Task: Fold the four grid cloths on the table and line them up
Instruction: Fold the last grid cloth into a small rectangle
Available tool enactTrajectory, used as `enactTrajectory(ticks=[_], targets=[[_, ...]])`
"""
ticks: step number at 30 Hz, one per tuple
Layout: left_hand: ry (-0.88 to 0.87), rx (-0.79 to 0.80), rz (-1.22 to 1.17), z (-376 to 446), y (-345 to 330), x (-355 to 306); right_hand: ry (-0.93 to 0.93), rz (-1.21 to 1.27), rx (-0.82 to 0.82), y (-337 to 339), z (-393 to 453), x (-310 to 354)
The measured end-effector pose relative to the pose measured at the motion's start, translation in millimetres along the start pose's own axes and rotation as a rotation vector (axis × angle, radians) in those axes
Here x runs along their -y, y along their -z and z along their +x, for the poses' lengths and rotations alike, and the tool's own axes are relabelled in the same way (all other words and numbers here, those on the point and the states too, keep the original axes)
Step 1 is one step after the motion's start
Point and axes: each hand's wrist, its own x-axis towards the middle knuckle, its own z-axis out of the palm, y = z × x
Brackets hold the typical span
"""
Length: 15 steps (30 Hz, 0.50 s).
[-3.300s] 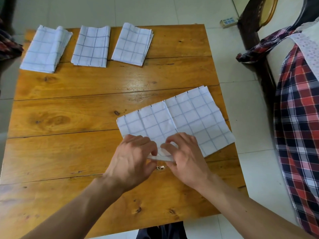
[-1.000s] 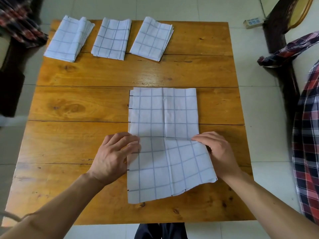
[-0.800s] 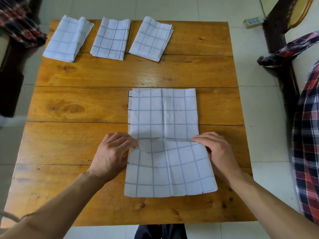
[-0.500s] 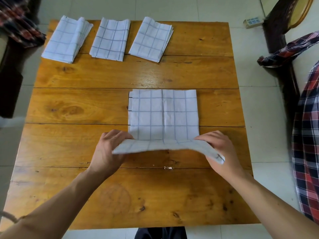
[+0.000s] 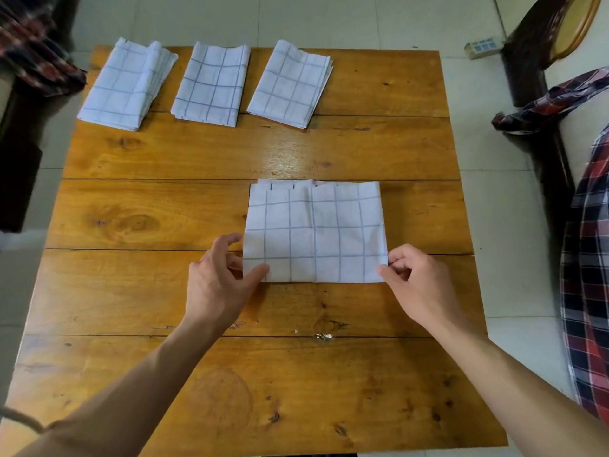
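A white grid cloth [image 5: 315, 232] lies folded into a wide rectangle at the middle of the wooden table [image 5: 164, 199]. My left hand [image 5: 219, 280] pinches its near left corner, thumb on top. My right hand [image 5: 413, 280] pinches its near right corner. Three folded grid cloths lie in a row along the far edge: the left one [image 5: 127, 84], the middle one [image 5: 212, 85] and the right one [image 5: 291, 84].
A dark wooden chair [image 5: 540, 51] stands at the far right with a plaid garment [image 5: 553, 100] draped nearby. More red plaid fabric [image 5: 590, 258] hangs along the right edge. Dark plaid cloth [image 5: 29, 51] sits at the far left. A small box [image 5: 481, 47] lies on the tiled floor.
Both hands lifted the cloth's near half and laid it over the far half, so the long cloth is now half as deep. The hands came back to the new near corners.
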Motion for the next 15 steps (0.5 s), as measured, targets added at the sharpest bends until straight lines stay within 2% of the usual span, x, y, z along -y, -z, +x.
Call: enactTrajectory(ticks=[5, 15], targets=[[0.042, -0.045, -0.014, 2.5, -1.9, -4.1, -0.065, 0.005, 0.005, 1.7, 4.2, 5.9], [0.047, -0.067, -0.041, 10.8, -2.7, -6.0, -0.063, -0.057, -0.033, -1.7, 6.2, 9.5]])
